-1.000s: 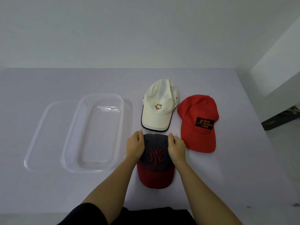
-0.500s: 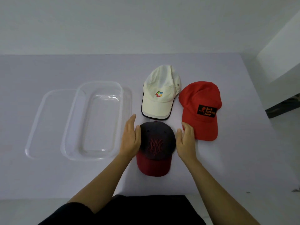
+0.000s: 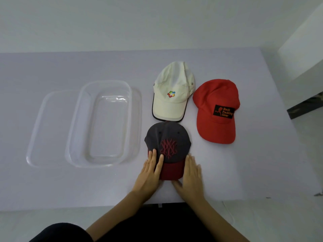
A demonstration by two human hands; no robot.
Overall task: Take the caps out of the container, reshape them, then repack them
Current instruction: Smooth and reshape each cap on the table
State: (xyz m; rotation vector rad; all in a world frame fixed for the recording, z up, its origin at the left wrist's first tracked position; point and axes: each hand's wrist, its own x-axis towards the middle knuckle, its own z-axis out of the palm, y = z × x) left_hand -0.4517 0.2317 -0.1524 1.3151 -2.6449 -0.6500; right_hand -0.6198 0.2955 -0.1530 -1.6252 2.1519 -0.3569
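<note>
A dark grey cap (image 3: 168,137) with a dark red brim and red stitched emblem lies on the table in front of me. My left hand (image 3: 150,173) rests flat on the brim's left side, fingers reaching onto the crown. My right hand (image 3: 191,173) lies flat against the brim's right edge. Both hands have straight, spread fingers. Beyond it sits a cream cap (image 3: 172,95) with a coloured logo. A red cap (image 3: 216,109) with a black patch lies to the right. The clear plastic container (image 3: 103,161) stands to the left with nothing in it.
The container's clear lid (image 3: 37,137) lies partly under it on the left. The table's near edge (image 3: 70,206) runs just below my wrists. A white block (image 3: 304,55) stands beyond the table's right side.
Both hands slid from the sides of the dark cap's crown down to its brim. The camera view tilted slightly.
</note>
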